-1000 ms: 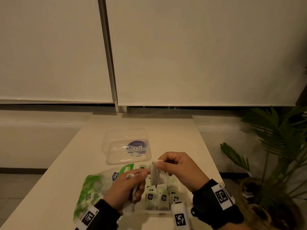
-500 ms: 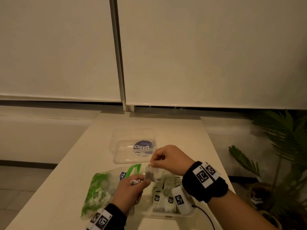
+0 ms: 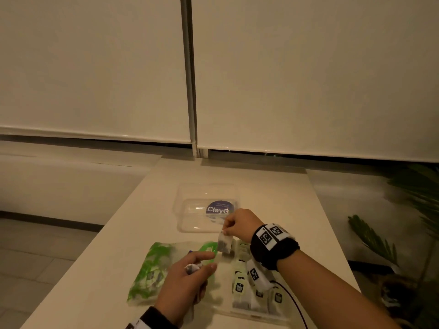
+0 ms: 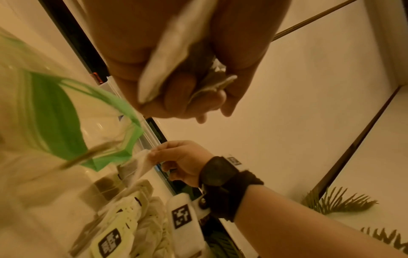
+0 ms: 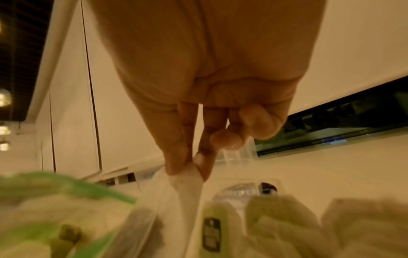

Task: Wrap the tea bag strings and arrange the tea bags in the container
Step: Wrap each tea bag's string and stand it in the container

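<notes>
Paper tea bag (image 3: 225, 243): hangs above the far end of the clear container (image 3: 251, 313).
Right hand (image 3: 240, 224): pinches its top edge.
Left hand (image 3: 187, 283): curled around crumpled paper (image 3: 192, 267).
Advice: lower the bag upright beside the standing tea bags (image 3: 240, 284), then release.

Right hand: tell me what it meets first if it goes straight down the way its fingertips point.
The right hand pinches a tea bag that hangs below it. Straight down, that bag would likely meet the tea bags standing in the container first, near its far end; depth is uncertain.
</notes>
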### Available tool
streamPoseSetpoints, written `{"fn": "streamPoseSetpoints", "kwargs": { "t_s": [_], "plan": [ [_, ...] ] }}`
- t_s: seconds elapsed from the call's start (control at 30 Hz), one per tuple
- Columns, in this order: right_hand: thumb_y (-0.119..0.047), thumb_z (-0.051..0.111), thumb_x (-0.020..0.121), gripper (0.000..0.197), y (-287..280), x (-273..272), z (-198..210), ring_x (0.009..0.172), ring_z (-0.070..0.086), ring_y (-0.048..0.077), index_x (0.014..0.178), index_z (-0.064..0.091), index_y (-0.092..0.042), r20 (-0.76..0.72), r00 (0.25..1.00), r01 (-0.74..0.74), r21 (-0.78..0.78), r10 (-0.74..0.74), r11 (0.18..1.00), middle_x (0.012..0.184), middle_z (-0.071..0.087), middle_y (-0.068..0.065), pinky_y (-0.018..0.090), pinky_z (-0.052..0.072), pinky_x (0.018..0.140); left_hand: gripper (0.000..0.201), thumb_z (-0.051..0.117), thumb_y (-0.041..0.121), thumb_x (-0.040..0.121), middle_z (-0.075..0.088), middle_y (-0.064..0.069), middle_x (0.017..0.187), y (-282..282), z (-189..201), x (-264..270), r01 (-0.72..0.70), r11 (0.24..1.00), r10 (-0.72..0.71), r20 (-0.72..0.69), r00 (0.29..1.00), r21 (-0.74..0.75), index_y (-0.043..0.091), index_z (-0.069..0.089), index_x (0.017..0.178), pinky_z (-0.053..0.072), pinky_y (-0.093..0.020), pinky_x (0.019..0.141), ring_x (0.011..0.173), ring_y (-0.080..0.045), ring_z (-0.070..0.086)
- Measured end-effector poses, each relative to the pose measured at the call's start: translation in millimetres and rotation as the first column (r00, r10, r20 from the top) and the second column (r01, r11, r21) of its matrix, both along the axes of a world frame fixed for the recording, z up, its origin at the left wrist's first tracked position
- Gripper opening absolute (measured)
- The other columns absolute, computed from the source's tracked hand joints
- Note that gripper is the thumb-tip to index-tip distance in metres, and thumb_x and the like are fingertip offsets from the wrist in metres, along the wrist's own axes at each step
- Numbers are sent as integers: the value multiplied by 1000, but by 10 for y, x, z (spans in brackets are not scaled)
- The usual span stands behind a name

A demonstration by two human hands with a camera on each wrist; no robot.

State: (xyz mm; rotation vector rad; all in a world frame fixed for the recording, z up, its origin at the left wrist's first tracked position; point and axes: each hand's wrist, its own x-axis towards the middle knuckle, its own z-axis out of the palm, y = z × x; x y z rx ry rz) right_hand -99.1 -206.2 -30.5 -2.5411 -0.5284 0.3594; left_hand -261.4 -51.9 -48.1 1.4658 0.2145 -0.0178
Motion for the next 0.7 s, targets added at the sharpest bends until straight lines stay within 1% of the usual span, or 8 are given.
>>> {"fn": "streamPoseSetpoints", "kwargs": {
  "t_s": [0.1,0.2,0.3,0.43,0.5,0.57,0.6,0.7],
  "plan": [
    [-20,69,86,13,35,85,-177,95,64,16,95,76,-14,-24,1000,-11,-150,8,989,101,72,2,24,48,82,10,67,2,86,43,-12,46,-11,22,-59,30,999,-30,-11,999,-35,8,74,90,28,-19,40,38,-17,38],
    [-19,67,87,15,48,134,-301,101,64,19,99,75,-14,-48,999,-17,-261,5,965,107,72,3,27,49,86,10,66,0,86,43,-12,45,-16,34,-81,36,996,-39,-38,999,-83,4,73,91,29,-17,39,36,-17,38],
    [-18,65,88,17,50,180,-384,103,64,22,101,75,-14,-36,999,-7,-310,-4,951,109,71,4,28,50,88,9,71,2,83,43,-12,46,-24,47,-73,50,990,-59,-62,996,-131,2,72,91,30,-18,38,35,-17,38],
    [-17,65,86,15,57,212,-462,99,65,24,96,76,-18,11,1000,24,-334,-22,942,107,71,5,31,53,86,23,73,17,69,45,-13,48,-57,32,-55,64,981,-82,-93,992,-184,6,74,89,30,-18,40,37,-19,40],
    [-14,61,87,17,66,196,-441,96,65,25,95,75,-17,55,998,36,-340,-18,940,106,70,6,32,54,84,27,73,19,66,47,-15,52,-81,24,-50,79,971,-109,-125,986,-226,8,74,90,31,-20,42,43,-20,40],
    [-14,58,87,15,47,166,-351,93,64,25,91,72,-15,121,992,76,-290,-43,954,104,67,5,32,54,81,32,78,13,67,49,-17,57,-104,23,-40,88,953,-137,-151,979,-289,3,72,97,33,-21,42,46,-22,43],
    [-16,59,88,11,30,144,-282,91,63,24,88,70,-15,150,986,103,-234,-69,967,102,66,4,32,53,80,37,76,12,68,49,-17,59,-109,29,-35,78,943,-136,-161,978,-323,-1,69,101,33,-21,42,46,-23,45],
    [-19,64,87,10,-97,8,-74,76,59,10,77,65,-17,150,975,158,42,-163,986,82,63,-5,29,49,74,45,67,19,69,52,-19,63,-132,63,-31,41,927,-112,-172,979,-372,-5,63,107,34,-22,39,47,-25,49]
  ]
}}
